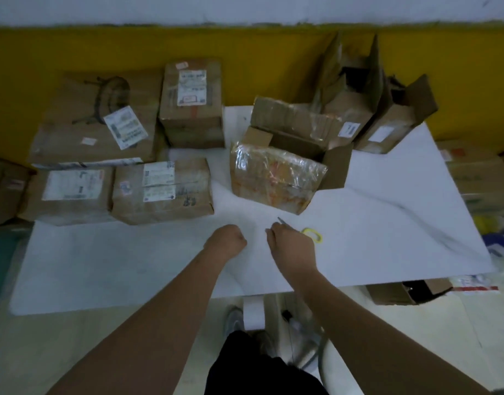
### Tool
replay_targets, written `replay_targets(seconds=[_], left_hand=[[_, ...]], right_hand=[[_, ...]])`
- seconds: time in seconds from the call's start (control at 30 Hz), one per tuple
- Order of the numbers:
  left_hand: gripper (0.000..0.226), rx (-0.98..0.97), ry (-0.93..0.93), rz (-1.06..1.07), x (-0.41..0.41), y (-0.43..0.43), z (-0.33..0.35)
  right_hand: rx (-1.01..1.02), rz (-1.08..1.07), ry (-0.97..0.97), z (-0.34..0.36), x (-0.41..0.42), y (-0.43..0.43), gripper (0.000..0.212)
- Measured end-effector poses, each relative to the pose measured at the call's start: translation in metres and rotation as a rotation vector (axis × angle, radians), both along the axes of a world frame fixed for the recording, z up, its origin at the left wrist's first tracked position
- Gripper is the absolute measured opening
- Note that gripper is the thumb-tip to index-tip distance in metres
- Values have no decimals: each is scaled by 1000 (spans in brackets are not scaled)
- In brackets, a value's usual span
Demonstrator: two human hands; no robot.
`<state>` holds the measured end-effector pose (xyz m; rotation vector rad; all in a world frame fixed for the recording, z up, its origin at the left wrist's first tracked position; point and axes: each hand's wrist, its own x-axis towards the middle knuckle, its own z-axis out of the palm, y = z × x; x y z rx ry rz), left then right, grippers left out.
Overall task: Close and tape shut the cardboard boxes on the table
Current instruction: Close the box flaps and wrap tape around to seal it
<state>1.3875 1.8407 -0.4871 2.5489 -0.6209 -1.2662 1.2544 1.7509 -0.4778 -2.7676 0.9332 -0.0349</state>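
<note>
Several closed, labelled cardboard boxes stand on the left of the white table. At the middle lies a tape-wrapped box, with an open box right behind it. Two taller open boxes with raised flaps stand at the back right. My left hand rests curled in a fist on the table and holds nothing that I can see. Beside it, my right hand grips yellow-handled scissors, their blade pointing toward the wrapped box.
More cardboard boxes are stacked off the table's right side, and a small open one sits on the floor under its right corner. A white roll shows below the front edge. A yellow wall runs behind the table.
</note>
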Motion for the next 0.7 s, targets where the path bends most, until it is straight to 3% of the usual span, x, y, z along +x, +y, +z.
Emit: replay_targets(seconds=[0.07,0.17,0.23,0.3,0.37,0.4,0.5,0.57,0.63,0.7], left_hand=[[20,-110,224,129,-2,-15,42],[19,-250,495,333,-1,-32,87],[14,-379,324,276,6,-39,95],[14,-439,-164,147,18,-42,98],[39,-497,-640,-17,26,-49,111],[53,-514,-761,-117,28,-56,118],[93,-431,-755,-432,33,-90,127],[103,-315,-694,-609,31,-116,121],[87,-276,-545,-672,23,-134,120],[50,-314,-395,-593,12,-139,123]], right_hand=[[-129,8,-206,34,-1,-12,9],[-183,-52,-254,79,6,-48,44],[-155,-277,-228,95,10,-75,60],[71,-505,-255,104,13,-95,70],[379,-625,-345,107,14,-112,72],[485,-638,-358,110,14,-119,72],[578,-608,-306,113,13,-138,71],[635,-583,-297,112,14,-153,65],[696,-530,-268,112,16,-164,56],[725,-463,-231,112,18,-174,52]])
